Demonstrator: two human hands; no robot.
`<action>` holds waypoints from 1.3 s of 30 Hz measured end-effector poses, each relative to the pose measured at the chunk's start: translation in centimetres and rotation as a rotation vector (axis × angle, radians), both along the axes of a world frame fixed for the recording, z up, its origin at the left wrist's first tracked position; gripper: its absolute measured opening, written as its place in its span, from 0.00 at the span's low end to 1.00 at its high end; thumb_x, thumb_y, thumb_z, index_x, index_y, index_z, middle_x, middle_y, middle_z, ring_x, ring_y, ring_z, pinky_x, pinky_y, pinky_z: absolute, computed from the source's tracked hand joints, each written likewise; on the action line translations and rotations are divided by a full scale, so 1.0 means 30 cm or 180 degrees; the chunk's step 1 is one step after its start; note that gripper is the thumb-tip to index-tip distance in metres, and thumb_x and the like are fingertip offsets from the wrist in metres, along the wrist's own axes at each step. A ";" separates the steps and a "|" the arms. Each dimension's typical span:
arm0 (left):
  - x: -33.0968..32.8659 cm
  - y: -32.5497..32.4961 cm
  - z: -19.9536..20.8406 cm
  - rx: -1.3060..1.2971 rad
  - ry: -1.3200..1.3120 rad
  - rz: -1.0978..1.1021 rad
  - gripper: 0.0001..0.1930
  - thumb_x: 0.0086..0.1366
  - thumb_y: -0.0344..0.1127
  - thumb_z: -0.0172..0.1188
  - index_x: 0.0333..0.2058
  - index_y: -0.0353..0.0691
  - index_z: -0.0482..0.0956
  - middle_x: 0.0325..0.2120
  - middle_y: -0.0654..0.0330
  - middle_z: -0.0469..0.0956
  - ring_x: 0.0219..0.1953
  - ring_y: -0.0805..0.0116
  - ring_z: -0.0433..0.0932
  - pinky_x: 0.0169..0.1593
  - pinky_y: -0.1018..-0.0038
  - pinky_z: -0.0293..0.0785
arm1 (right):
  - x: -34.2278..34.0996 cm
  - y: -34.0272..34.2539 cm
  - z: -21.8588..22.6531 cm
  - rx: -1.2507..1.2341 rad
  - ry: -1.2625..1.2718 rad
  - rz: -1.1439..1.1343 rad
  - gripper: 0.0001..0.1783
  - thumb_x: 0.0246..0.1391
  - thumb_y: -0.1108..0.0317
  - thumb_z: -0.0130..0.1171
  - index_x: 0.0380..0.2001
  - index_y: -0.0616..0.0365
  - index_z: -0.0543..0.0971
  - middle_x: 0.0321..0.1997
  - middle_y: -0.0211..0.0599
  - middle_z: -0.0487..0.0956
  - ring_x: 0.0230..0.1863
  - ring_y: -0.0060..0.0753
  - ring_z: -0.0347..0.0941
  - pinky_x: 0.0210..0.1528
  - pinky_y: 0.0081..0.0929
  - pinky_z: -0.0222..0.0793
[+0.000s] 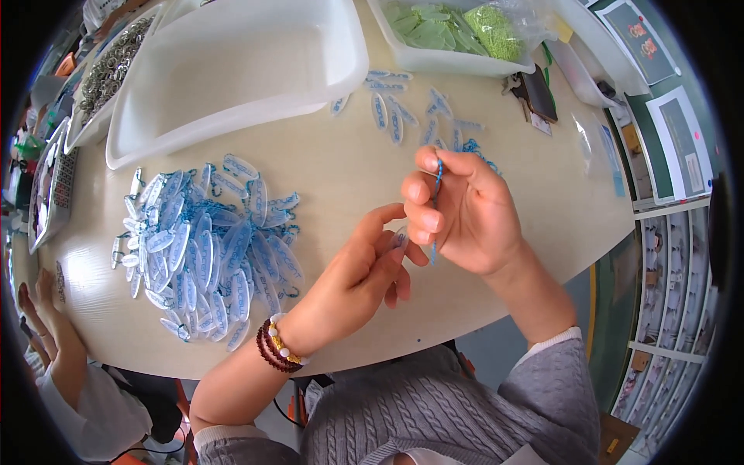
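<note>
My left hand (345, 271) is closed around a small clear plastic tag (398, 240), most of which the fingers hide. Just to its right, my raised right hand (474, 213) pinches a short blue beaded chain (439, 172) between thumb and fingers, and the chain's lower end dangles below them. To the left lies a heap of clear oval tags (205, 256) with blue lettering, many of them with blue chains attached. Beyond my hands are several loose oval tags (395, 116) and a little bunch of blue chains (479, 151), partly behind my right fingers.
A big white bin (232, 132) stands at the back left, beside a bin of metal fittings (116, 66). Green pieces in bags fill a white tub (457, 63) at the back. A dark case (539, 94) with keys lies rear right. Another person's arm (66, 349) rests at far left.
</note>
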State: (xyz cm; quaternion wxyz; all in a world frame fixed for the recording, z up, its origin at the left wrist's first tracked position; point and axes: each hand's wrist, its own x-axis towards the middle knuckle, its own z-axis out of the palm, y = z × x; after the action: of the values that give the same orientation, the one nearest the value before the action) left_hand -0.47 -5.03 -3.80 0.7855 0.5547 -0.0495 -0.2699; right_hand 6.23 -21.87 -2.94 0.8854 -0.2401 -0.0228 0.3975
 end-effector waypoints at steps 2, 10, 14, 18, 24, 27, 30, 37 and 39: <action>0.003 -0.002 -0.013 0.0129 -0.0068 -0.0295 0.14 0.67 0.26 0.37 0.51 0.34 0.60 0.38 0.59 0.70 0.28 0.76 0.71 0.31 0.79 0.69 | -0.006 0.008 -0.001 0.0138 0.0113 -0.0058 0.12 0.59 0.59 0.40 0.30 0.51 0.70 0.32 0.40 0.76 0.27 0.33 0.73 0.30 0.27 0.71; -0.002 -0.016 -0.006 0.0056 0.0132 -0.0319 0.13 0.67 0.27 0.36 0.48 0.34 0.63 0.35 0.62 0.71 0.25 0.79 0.66 0.28 0.82 0.66 | -0.010 -0.004 -0.009 0.0328 0.0180 -0.0204 0.12 0.59 0.59 0.41 0.30 0.51 0.71 0.31 0.41 0.75 0.26 0.32 0.72 0.30 0.28 0.72; -0.004 -0.018 0.000 0.0095 0.0107 -0.0347 0.13 0.67 0.27 0.36 0.48 0.33 0.63 0.35 0.62 0.71 0.24 0.80 0.66 0.28 0.82 0.65 | -0.012 -0.005 -0.008 0.0232 0.0188 -0.0271 0.12 0.60 0.60 0.38 0.30 0.53 0.69 0.30 0.39 0.74 0.24 0.31 0.70 0.28 0.28 0.70; -0.005 -0.019 0.005 0.0036 0.0205 -0.0325 0.13 0.67 0.27 0.36 0.48 0.32 0.63 0.35 0.62 0.71 0.24 0.80 0.65 0.28 0.82 0.65 | -0.010 -0.002 -0.008 0.0159 0.0212 -0.0291 0.13 0.58 0.59 0.42 0.27 0.53 0.72 0.30 0.42 0.76 0.24 0.33 0.73 0.28 0.27 0.73; -0.007 -0.015 0.012 0.0014 0.0222 -0.0365 0.13 0.68 0.27 0.36 0.48 0.32 0.63 0.35 0.62 0.71 0.24 0.80 0.65 0.28 0.82 0.65 | -0.011 0.003 -0.011 0.0161 0.0189 -0.0293 0.13 0.58 0.60 0.42 0.27 0.53 0.71 0.30 0.43 0.76 0.24 0.33 0.73 0.28 0.26 0.73; -0.006 -0.013 0.011 -0.0025 0.0248 -0.0360 0.13 0.68 0.27 0.36 0.48 0.32 0.64 0.35 0.62 0.71 0.24 0.80 0.66 0.28 0.82 0.65 | -0.011 0.006 -0.013 0.0131 0.0151 -0.0309 0.13 0.58 0.60 0.42 0.27 0.53 0.71 0.30 0.43 0.76 0.24 0.33 0.73 0.28 0.26 0.73; -0.006 -0.009 0.007 -0.0042 0.0240 -0.0410 0.13 0.68 0.30 0.39 0.49 0.32 0.64 0.38 0.60 0.72 0.25 0.79 0.67 0.28 0.82 0.66 | -0.014 0.006 -0.011 0.0119 0.0145 -0.0295 0.13 0.58 0.60 0.41 0.26 0.53 0.71 0.30 0.43 0.76 0.24 0.33 0.73 0.28 0.27 0.72; -0.003 -0.006 0.009 0.0073 0.0135 -0.0414 0.14 0.68 0.30 0.39 0.49 0.32 0.64 0.39 0.60 0.72 0.26 0.79 0.67 0.28 0.82 0.66 | -0.016 0.006 -0.012 0.0161 0.0114 -0.0277 0.13 0.59 0.60 0.41 0.27 0.52 0.71 0.31 0.44 0.76 0.24 0.33 0.73 0.28 0.27 0.72; -0.004 -0.004 0.009 0.0117 0.0124 -0.0427 0.14 0.68 0.30 0.39 0.50 0.31 0.64 0.39 0.60 0.72 0.26 0.79 0.67 0.29 0.82 0.66 | -0.017 0.006 -0.011 0.0144 0.0101 -0.0281 0.13 0.59 0.60 0.41 0.27 0.52 0.71 0.31 0.44 0.76 0.24 0.33 0.73 0.28 0.27 0.72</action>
State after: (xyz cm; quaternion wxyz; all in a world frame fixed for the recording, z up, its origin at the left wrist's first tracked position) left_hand -0.60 -5.16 -3.53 0.7562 0.5591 -0.0663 -0.3335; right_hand 5.73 -21.71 -3.27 0.9075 -0.2145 -0.0072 0.3612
